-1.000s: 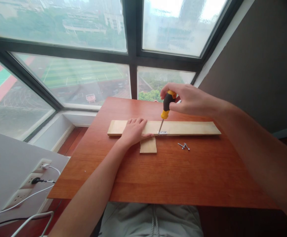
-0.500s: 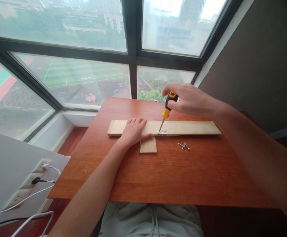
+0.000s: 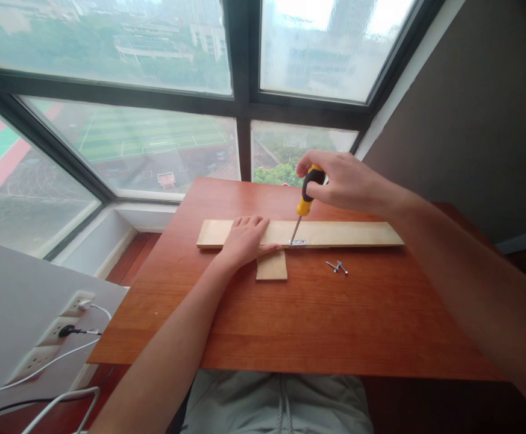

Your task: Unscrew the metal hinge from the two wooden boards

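Note:
My right hand (image 3: 332, 175) grips the black and yellow handle of a screwdriver (image 3: 305, 202). The shaft slants down and its tip meets a small metal bracket (image 3: 297, 242) at the near edge of a long pale wooden board (image 3: 348, 232). Pressed on that board, left of the bracket, is my left hand (image 3: 248, 238), fingers stretched out flat and thumb pointing toward the bracket. A short wooden piece (image 3: 272, 266) lies against the board's near side, partly below my left thumb. Whether a screw sits under the tip is too small to tell.
Several loose screws (image 3: 337, 267) lie on the reddish-brown table (image 3: 317, 325) to the right of the short piece. Large windows (image 3: 154, 138) rise behind the table. Wall sockets (image 3: 59, 331) with plugged-in cables are at the lower left.
The screwdriver handle has turned a little in my right hand, with the tip still at the bracket. My left hand and the board look unmoved.

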A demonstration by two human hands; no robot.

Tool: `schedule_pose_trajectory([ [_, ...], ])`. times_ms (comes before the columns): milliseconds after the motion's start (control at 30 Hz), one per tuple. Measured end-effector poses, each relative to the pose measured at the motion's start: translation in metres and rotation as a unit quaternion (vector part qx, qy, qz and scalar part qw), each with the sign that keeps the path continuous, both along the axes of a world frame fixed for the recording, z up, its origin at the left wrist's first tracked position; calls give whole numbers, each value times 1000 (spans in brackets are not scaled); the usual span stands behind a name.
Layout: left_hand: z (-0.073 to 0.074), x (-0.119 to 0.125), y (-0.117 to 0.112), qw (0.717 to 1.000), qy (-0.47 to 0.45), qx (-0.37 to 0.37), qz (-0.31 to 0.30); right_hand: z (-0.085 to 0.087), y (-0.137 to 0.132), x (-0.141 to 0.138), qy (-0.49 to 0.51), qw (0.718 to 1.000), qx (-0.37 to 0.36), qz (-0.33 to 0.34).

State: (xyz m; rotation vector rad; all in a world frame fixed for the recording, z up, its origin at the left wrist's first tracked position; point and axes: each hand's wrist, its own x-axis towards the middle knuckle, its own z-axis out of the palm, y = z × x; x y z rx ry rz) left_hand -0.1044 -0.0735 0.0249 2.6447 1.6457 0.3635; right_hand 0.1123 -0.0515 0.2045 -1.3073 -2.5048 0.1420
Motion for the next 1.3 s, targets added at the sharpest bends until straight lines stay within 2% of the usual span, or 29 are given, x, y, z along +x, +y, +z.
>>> schedule_pose_trajectory([
  [200,-1,0,1,1000,-3,-1,1,-4,0,0,-30,997,41,-59],
  [467,1,1,4,1000,-1,-12,2,-3,1,1,5,1000,-1,-12],
  [700,3,2,5,1000,1,-14,3,-2,2,-1,-33,998,32,-42],
  [1300,3,0,9,1000,6,-17,-1,-1,3,-2,-18,1000,14,-8],
])
